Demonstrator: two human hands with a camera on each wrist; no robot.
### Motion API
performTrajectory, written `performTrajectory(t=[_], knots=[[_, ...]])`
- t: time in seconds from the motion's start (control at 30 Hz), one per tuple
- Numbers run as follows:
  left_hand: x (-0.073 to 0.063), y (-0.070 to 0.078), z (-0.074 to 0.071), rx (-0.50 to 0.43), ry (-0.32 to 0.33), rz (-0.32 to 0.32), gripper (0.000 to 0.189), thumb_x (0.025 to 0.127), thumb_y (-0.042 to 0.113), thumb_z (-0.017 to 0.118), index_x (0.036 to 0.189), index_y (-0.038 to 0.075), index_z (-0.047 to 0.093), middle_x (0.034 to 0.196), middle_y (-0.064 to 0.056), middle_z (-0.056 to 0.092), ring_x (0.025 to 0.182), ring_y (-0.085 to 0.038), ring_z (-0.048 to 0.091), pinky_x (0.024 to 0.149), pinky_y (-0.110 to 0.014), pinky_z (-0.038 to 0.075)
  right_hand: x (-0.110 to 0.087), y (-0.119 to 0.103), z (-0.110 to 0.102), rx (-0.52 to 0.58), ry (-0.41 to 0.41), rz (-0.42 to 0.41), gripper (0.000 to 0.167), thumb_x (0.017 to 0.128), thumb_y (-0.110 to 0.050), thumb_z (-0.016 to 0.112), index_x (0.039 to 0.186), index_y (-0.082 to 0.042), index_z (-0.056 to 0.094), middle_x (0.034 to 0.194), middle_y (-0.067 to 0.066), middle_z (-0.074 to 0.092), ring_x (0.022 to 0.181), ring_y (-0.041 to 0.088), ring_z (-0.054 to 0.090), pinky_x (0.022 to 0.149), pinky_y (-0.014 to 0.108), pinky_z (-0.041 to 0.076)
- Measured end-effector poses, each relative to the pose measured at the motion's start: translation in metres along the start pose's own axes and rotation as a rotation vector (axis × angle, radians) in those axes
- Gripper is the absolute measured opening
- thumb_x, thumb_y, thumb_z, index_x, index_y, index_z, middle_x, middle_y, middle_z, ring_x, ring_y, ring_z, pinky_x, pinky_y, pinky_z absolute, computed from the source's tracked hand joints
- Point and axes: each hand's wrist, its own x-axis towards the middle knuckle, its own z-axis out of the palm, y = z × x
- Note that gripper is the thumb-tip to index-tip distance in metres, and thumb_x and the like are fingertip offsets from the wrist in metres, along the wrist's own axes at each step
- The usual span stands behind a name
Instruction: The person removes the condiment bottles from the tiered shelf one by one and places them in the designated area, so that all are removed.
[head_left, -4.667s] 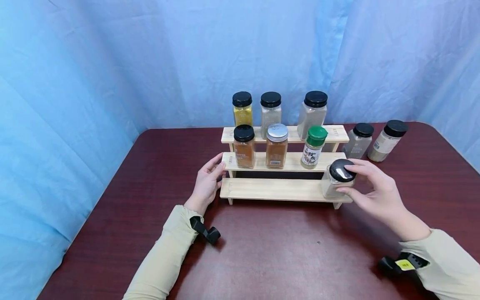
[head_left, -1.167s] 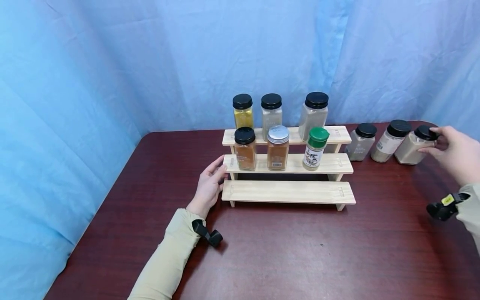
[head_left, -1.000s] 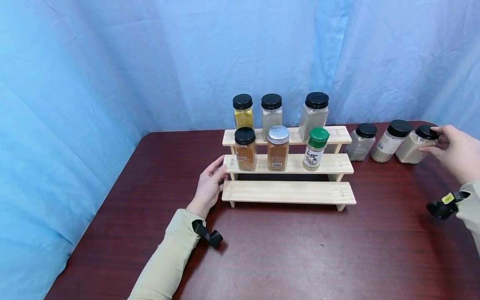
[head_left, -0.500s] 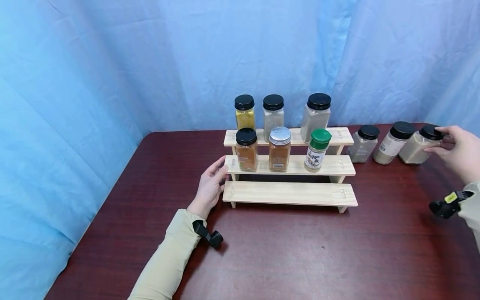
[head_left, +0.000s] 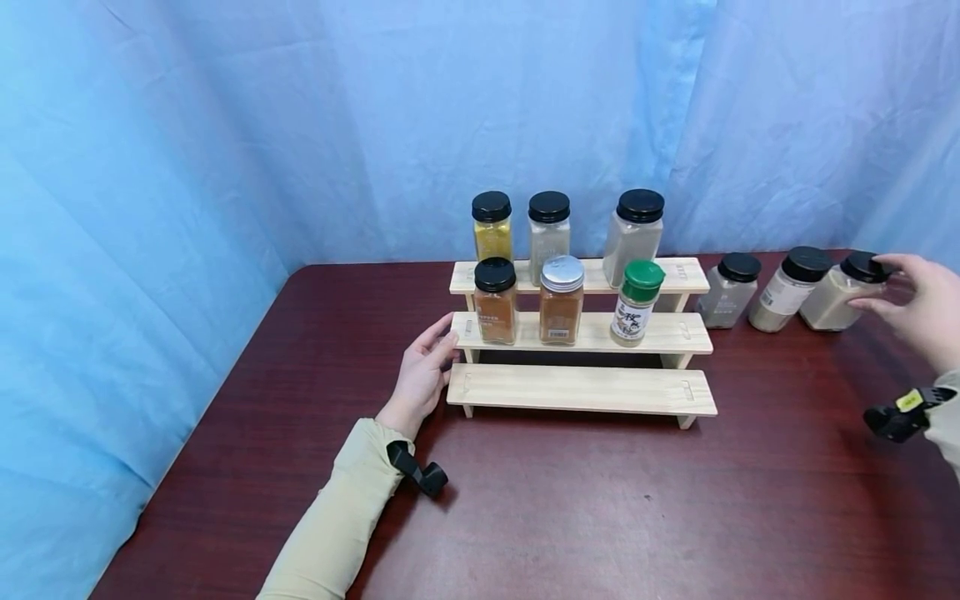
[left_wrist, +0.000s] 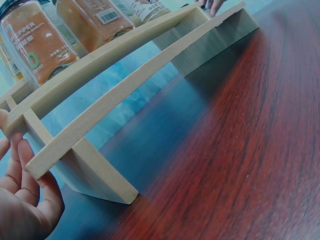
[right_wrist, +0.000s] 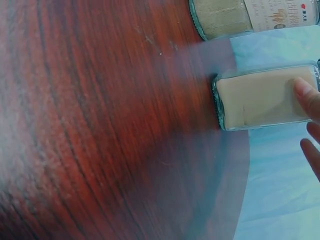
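Observation:
A three-step wooden rack (head_left: 581, 387) stands on the table. My left hand (head_left: 422, 375) holds the left end of its middle step, and the left wrist view shows curled fingers (left_wrist: 22, 170) at that end. At the far right, my right hand (head_left: 924, 304) pinches a black-lidded spice jar (head_left: 828, 302) of beige powder near its lid. The thumb (right_wrist: 306, 92) lies against the jar's side in the right wrist view. Beside this jar stand a labelled black-lidded jar (head_left: 783, 296) and a grey-powder jar (head_left: 726, 298).
The rack's top step carries a yellow-powder jar (head_left: 492, 237), a pale jar (head_left: 549, 242) and a larger grey jar (head_left: 633, 242). On the middle step are two orange-brown jars, one black-lidded (head_left: 496, 312), one silver-lidded (head_left: 561, 312), and a green-capped bottle (head_left: 632, 317). A blue curtain (head_left: 480, 108) hangs behind.
Since the earliest frame, my right hand has carried the beige-powder jar from the bottom step's right end to the table at far right. The left hand has kept its hold on the rack.

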Motion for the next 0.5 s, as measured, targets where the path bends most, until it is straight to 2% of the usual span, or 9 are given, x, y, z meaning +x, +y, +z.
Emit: performTrajectory(t=[0.07,0.17,0.23,0.27,0.37,0.5], knots=[[0.000,0.000,0.000,-0.001,0.000,-0.001,0.043,0.099,0.012,0.049,0.141,0.011,0.045,0.092,0.005,0.058,0.075,-0.008,0.053,0.066,-0.024,0.048,0.001,0.009,0.002,0.022,0.022,-0.002,0.065,0.083,0.004,0.068,0.141,0.001,0.039,0.132,0.035,0.045,0.113,0.056,0.046,0.104,0.041,0.038],[0.000,0.000,0.001,-0.004,-0.001,-0.003,0.044,0.099,0.012,0.050,0.142,0.010,0.044,0.092,0.005,0.058,0.075,-0.008,0.052,0.065,-0.024,0.048,0.004,0.031,0.008,0.044,0.080,0.033,0.064,0.085,-0.004,0.068,0.143,-0.008,0.041,0.140,0.025,0.043,0.123,0.047,0.045,0.110,0.035,0.033],[0.000,-0.001,0.001,-0.002,0.000,-0.002,0.044,0.098,0.012,0.050,0.142,0.010,0.044,0.092,0.005,0.058,0.075,-0.008,0.052,0.065,-0.024,0.048,0.007,0.044,0.012,0.079,0.125,0.061,0.065,0.086,-0.008,0.068,0.144,-0.018,0.040,0.145,0.015,0.041,0.131,0.029,0.044,0.110,0.039,0.033],[0.000,-0.001,0.001,0.002,-0.001,0.002,0.044,0.099,0.012,0.049,0.142,0.010,0.044,0.092,0.005,0.058,0.075,-0.008,0.052,0.065,-0.024,0.048,0.008,0.050,0.013,0.100,0.149,0.071,0.065,0.087,-0.009,0.068,0.144,-0.022,0.040,0.146,0.010,0.040,0.133,0.020,0.042,0.111,0.033,0.031],[0.001,-0.001,0.000,0.008,0.003,0.004,0.043,0.099,0.012,0.049,0.142,0.011,0.045,0.093,0.005,0.058,0.075,-0.008,0.052,0.066,-0.025,0.048,0.013,0.063,0.014,0.165,0.224,0.072,0.065,0.086,-0.010,0.069,0.141,-0.031,0.042,0.144,-0.004,0.042,0.123,-0.007,0.040,0.109,0.020,0.029],[0.001,-0.001,0.000,0.009,0.004,-0.002,0.042,0.099,0.011,0.048,0.141,0.012,0.045,0.093,0.005,0.058,0.074,-0.007,0.052,0.067,-0.025,0.048,0.017,0.077,0.014,0.211,0.279,0.051,0.064,0.084,-0.011,0.071,0.138,-0.034,0.046,0.140,-0.013,0.045,0.112,-0.015,0.041,0.105,0.015,0.032]])
